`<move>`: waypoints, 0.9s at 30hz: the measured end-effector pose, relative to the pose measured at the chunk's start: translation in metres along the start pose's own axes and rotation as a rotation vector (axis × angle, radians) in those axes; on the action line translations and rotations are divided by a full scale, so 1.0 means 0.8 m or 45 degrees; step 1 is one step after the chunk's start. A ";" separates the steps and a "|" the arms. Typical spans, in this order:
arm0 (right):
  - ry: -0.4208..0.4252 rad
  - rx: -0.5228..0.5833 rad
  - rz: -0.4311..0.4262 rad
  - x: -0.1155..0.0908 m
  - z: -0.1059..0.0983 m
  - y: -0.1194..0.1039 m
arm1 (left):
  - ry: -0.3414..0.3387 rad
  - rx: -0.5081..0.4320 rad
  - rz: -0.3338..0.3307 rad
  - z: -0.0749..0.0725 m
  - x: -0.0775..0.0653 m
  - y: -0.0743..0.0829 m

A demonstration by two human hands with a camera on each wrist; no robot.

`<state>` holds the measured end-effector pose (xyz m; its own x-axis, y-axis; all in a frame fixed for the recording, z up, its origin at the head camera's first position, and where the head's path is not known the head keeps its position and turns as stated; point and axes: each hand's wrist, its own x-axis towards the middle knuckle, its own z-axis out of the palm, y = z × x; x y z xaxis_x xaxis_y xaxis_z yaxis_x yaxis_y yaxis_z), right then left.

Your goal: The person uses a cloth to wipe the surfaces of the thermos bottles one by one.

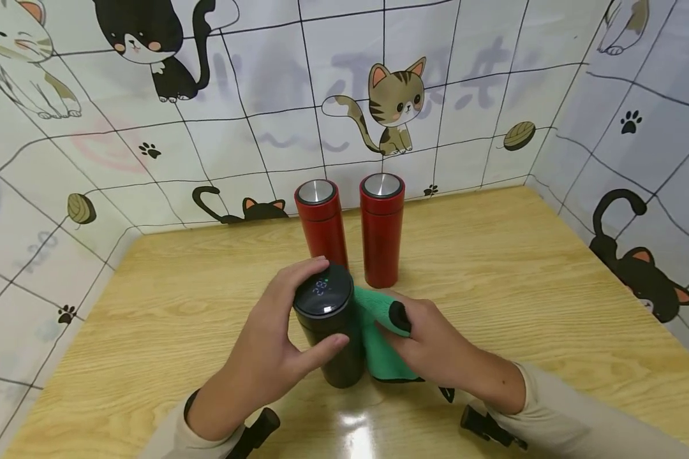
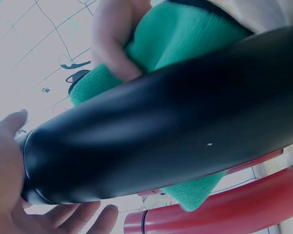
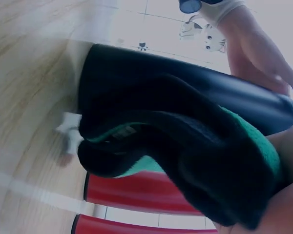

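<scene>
A black thermos point(image 1: 343, 360) stands upright on the table, with lit digits on its lid. My left hand point(image 1: 264, 347) grips it near the top, fingers around the lid and thumb along the near side. In my right hand point(image 1: 436, 341) is a green cloth point(image 1: 387, 357) with a dark edge, bunched between thumb and fingers and laid against the thermos's right side. The left wrist view has the cloth point(image 2: 185, 34) wrapping behind the thermos body point(image 2: 151, 126). Folds of the cloth point(image 3: 185, 146) cover part of the thermos point(image 3: 132, 66) in the right wrist view.
Two red thermoses with silver-topped lids stand just behind, the left one point(image 1: 324, 233) partly hidden by my left hand and the black thermos, the right one point(image 1: 381, 236) in fuller view. A wooden table point(image 1: 494, 255) meets a cat-patterned wall covering point(image 1: 275, 146) at the back and sides.
</scene>
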<state>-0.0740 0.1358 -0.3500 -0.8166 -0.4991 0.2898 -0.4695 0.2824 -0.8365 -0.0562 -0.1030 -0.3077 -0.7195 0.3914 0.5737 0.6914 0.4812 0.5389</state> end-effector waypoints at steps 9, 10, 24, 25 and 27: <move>0.093 0.079 -0.089 -0.001 0.003 -0.002 | 0.049 -0.052 -0.042 -0.003 0.000 0.002; 0.078 0.081 -0.083 -0.001 0.004 -0.001 | 0.044 -0.067 -0.047 -0.002 -0.001 0.002; 0.126 0.087 -0.089 -0.005 0.009 -0.007 | -0.125 -0.193 -0.287 0.001 0.000 -0.003; 0.110 0.088 -0.075 -0.005 0.009 -0.007 | -0.130 -0.209 -0.301 0.002 0.000 -0.004; 0.091 0.086 -0.036 -0.005 0.010 -0.007 | -0.148 -0.264 -0.345 0.004 0.000 -0.006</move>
<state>-0.0655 0.1300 -0.3505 -0.8262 -0.4458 0.3445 -0.4712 0.2116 -0.8563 -0.0598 -0.1028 -0.3124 -0.8730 0.3637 0.3249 0.4641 0.4149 0.7826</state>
